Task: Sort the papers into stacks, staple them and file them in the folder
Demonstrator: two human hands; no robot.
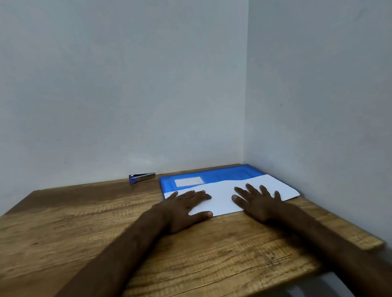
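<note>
On the wooden table point(79, 227), left hand point(185, 207) and right hand point(258, 202) press spread fingers on thin, slippery papers point(222, 197); likely best lifted at an edge.

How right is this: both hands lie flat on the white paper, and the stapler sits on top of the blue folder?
One thing is wrong. In the head view the stapler sits on the table, left of the folder, not on it. The left hand and right hand do lie flat on the paper.
</note>
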